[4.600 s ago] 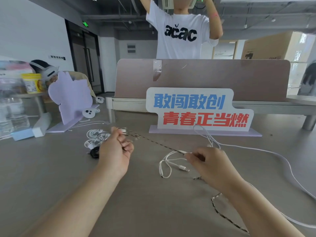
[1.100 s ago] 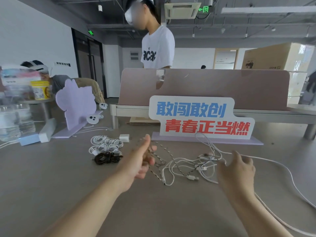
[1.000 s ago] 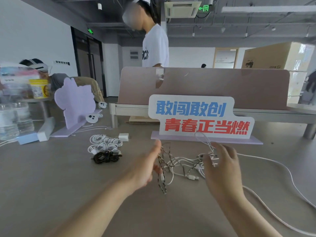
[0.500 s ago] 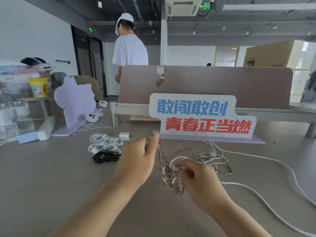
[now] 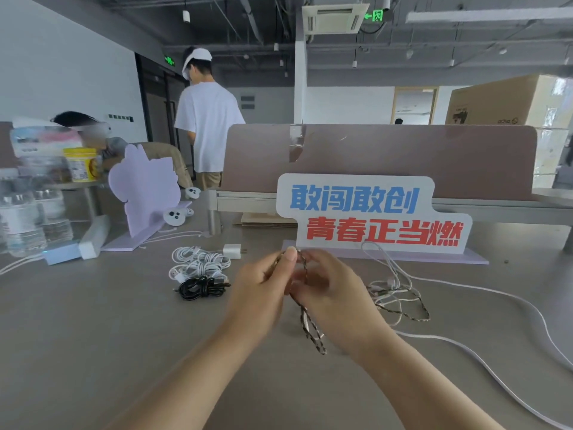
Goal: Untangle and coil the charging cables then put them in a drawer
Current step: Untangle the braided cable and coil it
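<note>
My left hand (image 5: 259, 287) pinches the top of a looped brown braided cable (image 5: 311, 328) above the grey table. My right hand (image 5: 333, 294) is close beside it with fingers curled round the same loops, which hang down below both hands. The cable's free end trails right into a tangle of white cables (image 5: 392, 288) on the table. Left of my hands lie a coiled white cable bundle (image 5: 198, 263) and a coiled black cable (image 5: 201, 287). No drawer is in view.
A white charger plug (image 5: 232, 251) sits by the coils. A sign with blue and red characters (image 5: 372, 217) stands behind on a purple base. A long white cord (image 5: 483, 364) runs off right. Water bottles (image 5: 21, 221) stand at left. A person in white (image 5: 207, 128) stands beyond the table.
My hands have come together and lifted the braided cable higher, with more loops gathered. The person in white has turned away and moved left.
</note>
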Demonstrator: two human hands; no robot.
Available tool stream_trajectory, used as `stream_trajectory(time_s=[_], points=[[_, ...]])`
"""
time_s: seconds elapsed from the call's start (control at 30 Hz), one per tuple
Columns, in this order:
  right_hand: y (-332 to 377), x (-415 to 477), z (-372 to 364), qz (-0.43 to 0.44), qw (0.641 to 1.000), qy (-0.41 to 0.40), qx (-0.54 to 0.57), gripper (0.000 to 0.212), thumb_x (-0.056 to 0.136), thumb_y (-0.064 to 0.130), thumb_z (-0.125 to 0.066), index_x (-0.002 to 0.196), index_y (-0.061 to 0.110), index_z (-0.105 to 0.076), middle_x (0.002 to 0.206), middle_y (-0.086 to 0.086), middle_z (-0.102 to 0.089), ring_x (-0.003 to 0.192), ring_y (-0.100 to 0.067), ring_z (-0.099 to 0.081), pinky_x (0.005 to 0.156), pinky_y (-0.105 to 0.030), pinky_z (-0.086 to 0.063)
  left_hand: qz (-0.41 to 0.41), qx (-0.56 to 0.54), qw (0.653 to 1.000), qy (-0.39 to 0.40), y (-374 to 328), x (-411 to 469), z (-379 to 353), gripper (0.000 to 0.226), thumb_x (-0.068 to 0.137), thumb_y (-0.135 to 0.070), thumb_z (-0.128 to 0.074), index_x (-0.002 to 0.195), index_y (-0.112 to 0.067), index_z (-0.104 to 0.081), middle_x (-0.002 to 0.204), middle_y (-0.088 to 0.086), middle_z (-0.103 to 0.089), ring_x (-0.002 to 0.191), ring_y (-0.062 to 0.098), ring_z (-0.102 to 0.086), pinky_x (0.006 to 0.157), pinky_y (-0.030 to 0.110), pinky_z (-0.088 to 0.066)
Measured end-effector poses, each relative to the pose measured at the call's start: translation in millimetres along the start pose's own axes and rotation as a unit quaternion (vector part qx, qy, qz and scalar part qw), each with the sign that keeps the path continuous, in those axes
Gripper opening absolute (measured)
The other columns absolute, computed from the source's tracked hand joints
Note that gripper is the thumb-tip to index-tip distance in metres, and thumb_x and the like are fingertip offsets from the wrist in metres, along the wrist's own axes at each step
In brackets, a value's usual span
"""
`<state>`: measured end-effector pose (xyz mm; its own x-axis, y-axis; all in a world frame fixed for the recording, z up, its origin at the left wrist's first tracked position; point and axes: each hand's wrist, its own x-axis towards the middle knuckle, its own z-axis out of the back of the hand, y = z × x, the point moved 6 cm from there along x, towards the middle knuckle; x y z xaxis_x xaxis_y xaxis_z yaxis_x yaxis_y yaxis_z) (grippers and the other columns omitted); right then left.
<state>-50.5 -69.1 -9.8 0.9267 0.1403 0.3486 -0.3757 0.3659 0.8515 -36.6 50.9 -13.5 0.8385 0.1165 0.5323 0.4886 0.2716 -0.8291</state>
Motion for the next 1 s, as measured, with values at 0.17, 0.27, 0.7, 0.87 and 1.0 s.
stream_trajectory(time_s=[0.17, 0.27, 0.7, 0.87, 1.0], points=[[-26, -2, -1, -0.074, 0.993, 0.001, 0.096, 0.027, 0.093, 0.003, -0.045, 0.099, 0.021, -0.063, 0.057, -0.001, -0.059, 0.043, -0.010, -0.048, 0.045, -0.018, -0.040, 0.051, -0.046, 0.997, -0.019, 15, 1, 3, 0.035, 0.098, -0.036, -0.045, 0.083, -0.024, -0.074, 0.053, -0.008, -0.037, 0.045, 0.010, -0.030, 0.046, 0.024, -0.025], [-31, -7, 5, -0.087, 0.991, -0.002, 0.101, 0.019, 0.091, 0.010, -0.054, 0.076, 0.009, -0.066, 0.051, -0.002, -0.050, 0.039, -0.010, -0.042, 0.042, -0.017, -0.037, 0.149, -0.181, 0.970, -0.060, 28, 4, 1, 0.039, 0.099, -0.037, -0.043, 0.091, -0.007, -0.068, 0.053, -0.011, -0.046, 0.037, 0.007, -0.023, 0.038, 0.018, -0.019], [-43, -6, 17, -0.077, 0.991, -0.032, -0.108, 0.024, 0.078, 0.036, -0.070, 0.063, 0.017, -0.068, 0.043, 0.007, -0.050, 0.040, -0.009, -0.046, 0.044, -0.019, -0.036, 0.321, -0.467, 0.817, -0.109, 45, 7, 2, 0.039, 0.102, -0.037, -0.034, 0.073, -0.015, -0.048, 0.043, -0.005, -0.041, 0.030, 0.008, -0.036, 0.037, 0.015, -0.038], [-46, -8, 23, -0.198, 0.950, -0.026, 0.238, 0.015, 0.079, 0.005, -0.069, 0.067, 0.002, -0.060, 0.044, -0.001, -0.048, 0.041, -0.013, -0.045, 0.063, -0.035, -0.047, 0.310, -0.242, 0.918, -0.053, 54, 14, 11, 0.032, 0.102, -0.031, -0.036, 0.077, -0.015, -0.047, 0.054, -0.003, -0.044, 0.035, 0.006, -0.033, 0.036, 0.015, -0.030], [-50, -6, 19, -0.234, 0.874, -0.046, 0.423, 0.014, 0.083, -0.001, -0.058, 0.070, 0.001, -0.054, 0.041, 0.002, -0.031, 0.041, -0.012, -0.033, 0.046, -0.024, -0.047, 0.224, 0.052, 0.968, 0.096, 33, -1, -3, 0.033, 0.101, -0.040, -0.035, 0.099, -0.016, -0.057, 0.085, -0.002, -0.055, 0.066, 0.013, -0.049, 0.071, 0.030, -0.043]])
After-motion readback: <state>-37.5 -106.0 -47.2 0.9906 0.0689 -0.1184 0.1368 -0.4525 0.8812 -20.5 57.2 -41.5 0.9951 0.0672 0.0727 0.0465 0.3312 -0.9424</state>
